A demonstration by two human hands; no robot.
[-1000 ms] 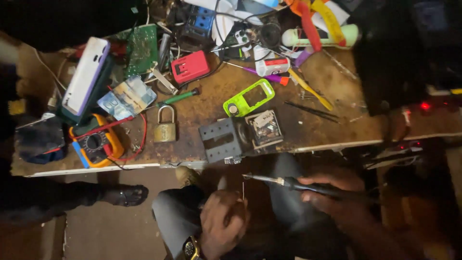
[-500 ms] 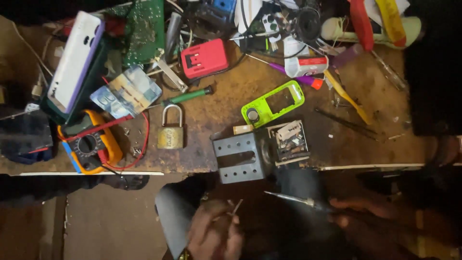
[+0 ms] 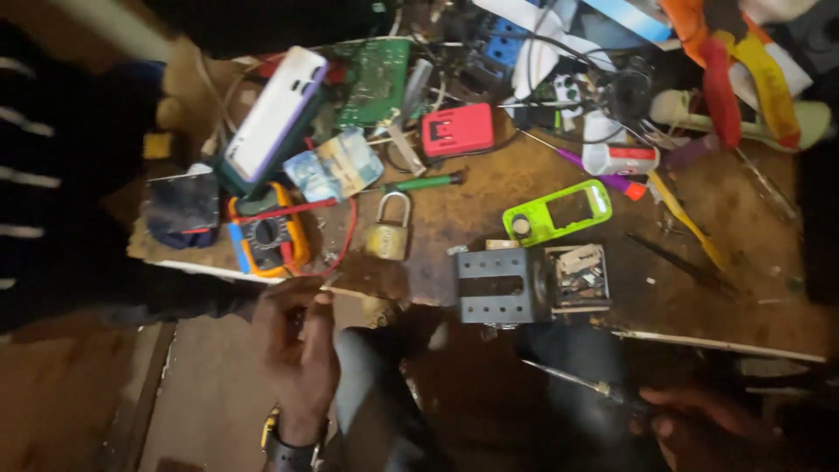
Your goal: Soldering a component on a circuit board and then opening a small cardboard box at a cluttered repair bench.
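My right hand sits low at the frame's edge, its grip closed around the handle of a thin iron whose metal shaft slants up and left, its tip hanging below the bench edge, clear of everything. My left hand is raised just under the bench's near edge, fingers pinched together; something small may be between them, but blur stops me telling what. A watch shows at that wrist. Directly above the left hand lie a yellow multimeter with red leads and a brass padlock. A grey perforated bracket sits at the edge above the iron's tip, a green phone frame behind it.
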